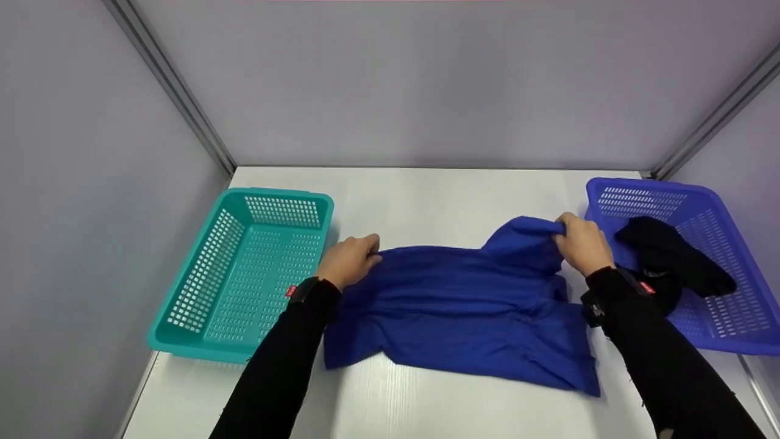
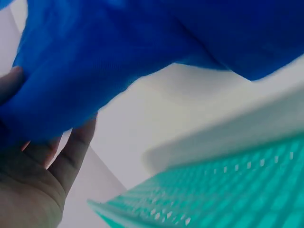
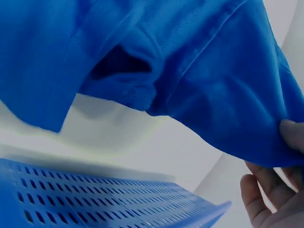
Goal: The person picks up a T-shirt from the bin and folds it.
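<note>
A blue shirt [image 1: 451, 305] lies spread and wrinkled over the white table. My left hand [image 1: 350, 261] pinches its far left corner between thumb and fingers; in the left wrist view the cloth [image 2: 95, 71] hangs from that hand [image 2: 33, 185]. On the other side my right hand [image 1: 584, 244] grips a raised sleeve-like part at the far right. A stitched seam runs down the shirt [image 3: 223, 95] in the right wrist view, with the thumb of the right hand [image 3: 280, 199] on top of the cloth and the fingers beneath.
To the left stands a teal basket [image 1: 159, 332] with nothing in it. A purple-blue basket [image 1: 740, 228] at the right holds black cloth [image 1: 676, 256], close beside my right forearm. Grey panels [image 1: 426, 85] wall in the white table [image 1: 426, 207] at the back and sides.
</note>
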### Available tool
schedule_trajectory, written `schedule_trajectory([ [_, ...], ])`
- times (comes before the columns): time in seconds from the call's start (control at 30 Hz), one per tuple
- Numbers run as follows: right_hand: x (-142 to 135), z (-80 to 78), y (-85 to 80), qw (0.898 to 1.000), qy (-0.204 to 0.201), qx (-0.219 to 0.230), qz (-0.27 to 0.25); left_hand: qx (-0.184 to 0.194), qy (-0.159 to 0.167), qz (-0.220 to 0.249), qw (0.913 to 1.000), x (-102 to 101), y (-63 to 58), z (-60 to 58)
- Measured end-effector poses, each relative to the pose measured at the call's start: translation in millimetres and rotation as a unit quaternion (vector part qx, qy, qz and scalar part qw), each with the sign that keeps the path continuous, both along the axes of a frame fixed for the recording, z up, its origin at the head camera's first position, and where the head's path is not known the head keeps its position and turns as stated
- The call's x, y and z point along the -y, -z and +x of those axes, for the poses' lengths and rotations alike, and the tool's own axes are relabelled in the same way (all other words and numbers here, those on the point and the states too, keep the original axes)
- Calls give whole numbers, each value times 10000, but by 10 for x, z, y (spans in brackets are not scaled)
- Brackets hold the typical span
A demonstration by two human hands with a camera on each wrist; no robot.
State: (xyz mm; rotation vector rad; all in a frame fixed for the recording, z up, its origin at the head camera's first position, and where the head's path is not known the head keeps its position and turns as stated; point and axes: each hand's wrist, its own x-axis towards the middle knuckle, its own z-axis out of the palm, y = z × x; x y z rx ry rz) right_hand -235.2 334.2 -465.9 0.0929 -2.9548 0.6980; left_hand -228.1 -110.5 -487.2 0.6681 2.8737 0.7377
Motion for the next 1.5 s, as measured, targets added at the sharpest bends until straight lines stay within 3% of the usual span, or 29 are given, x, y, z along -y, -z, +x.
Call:
schedule_trajectory([
  [0.13,-47,-39,-70,9986,-13,-221,-481,-66,43,-281,9996,72,-79,-20],
  [0.23,-86,-50,-118,9969,-177,-354,-684,-368,241,-603,9972,122,-84,-33],
  [0.33,-108,-61,-187,9969,-237,-114,-742,-856,397,-870,9917,144,-54,-42],
  [0.4,-111,-66,-234,9962,-151,69,-850,-909,432,-928,9906,152,-59,-47],
  [0.47,-117,-73,-279,9944,-8,181,-1041,-555,461,-860,9937,166,-95,-60],
  [0.53,-124,-71,-323,9924,100,113,-1225,106,519,-783,9955,190,-161,-89],
  [0.63,-135,-71,-381,9898,76,-157,-1411,1105,622,-784,9888,249,-285,-151],
  [0.73,-163,-70,-436,9861,-52,-260,-1640,1428,621,-769,9848,311,-407,-219],
  [0.83,-197,-64,-477,9808,38,-175,-1942,1188,389,-494,9909,351,-496,-262],
  [0.93,-235,-65,-485,9791,177,-115,-2023,591,199,-213,9978,347,-540,-258],
  [1.07,-262,-92,-513,9717,114,29,-2359,-156,179,-275,9993,298,-564,-226],
  [1.17,-262,-123,-558,9651,106,152,-2611,-344,169,-382,9985,273,-580,-234],
  [1.37,-271,-180,-567,9902,202,293,-1353,-283,-111,-687,9972,284,-533,-305],
  [1.5,-230,-223,-531,9944,313,189,-995,-397,-380,-867,9947,302,-439,-332],
])
